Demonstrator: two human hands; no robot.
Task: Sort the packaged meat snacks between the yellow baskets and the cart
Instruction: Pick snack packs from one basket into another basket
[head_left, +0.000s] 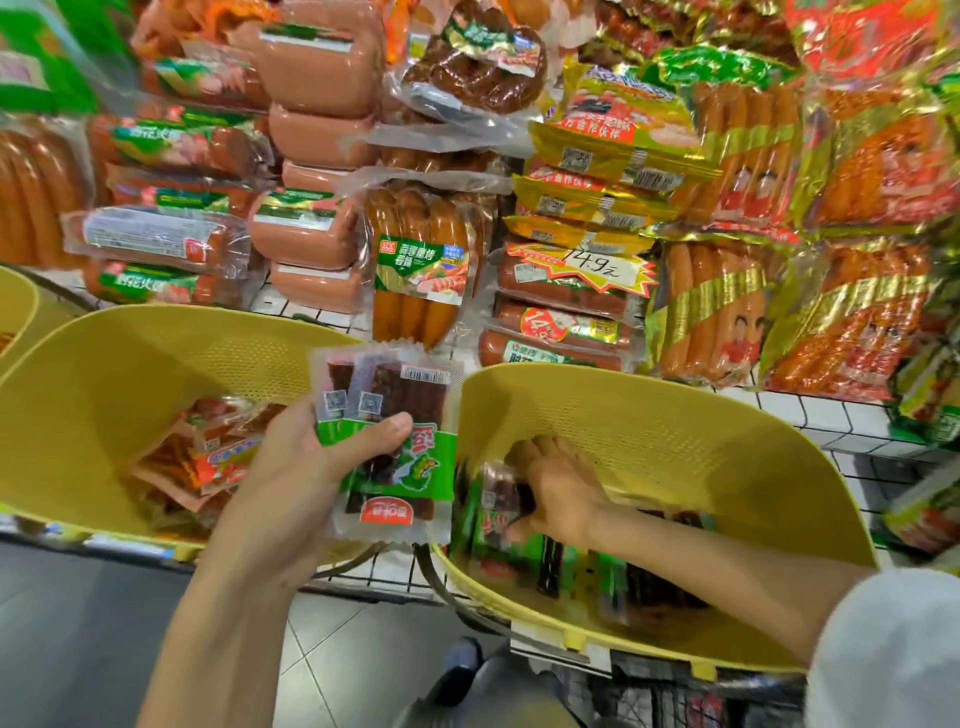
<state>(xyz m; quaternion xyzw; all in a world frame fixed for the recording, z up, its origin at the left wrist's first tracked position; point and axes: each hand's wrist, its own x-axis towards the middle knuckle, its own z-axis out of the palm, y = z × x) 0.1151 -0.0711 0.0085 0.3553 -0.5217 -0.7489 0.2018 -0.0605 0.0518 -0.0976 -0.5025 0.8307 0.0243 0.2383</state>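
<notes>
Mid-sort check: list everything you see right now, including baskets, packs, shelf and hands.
yellow baskets: three, yellow, front row, leftmost cut off
orange packs: several, orange-red, middle basket
held stack: few packs, green-dark, above basket gap
single pack: one, green-dark, right basket
loose packs: several, green-dark, right basket floor
sausage packs: many, pink-orange-red, shelf behind
price tags: two, yellow-red, on shelf packs
left hand: grips held stack
right hand: grips single pack

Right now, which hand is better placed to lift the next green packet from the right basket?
Right: the right hand is inside the right yellow basket, gripping a green packet there. The left hand is full, holding a stack of packets.
</notes>
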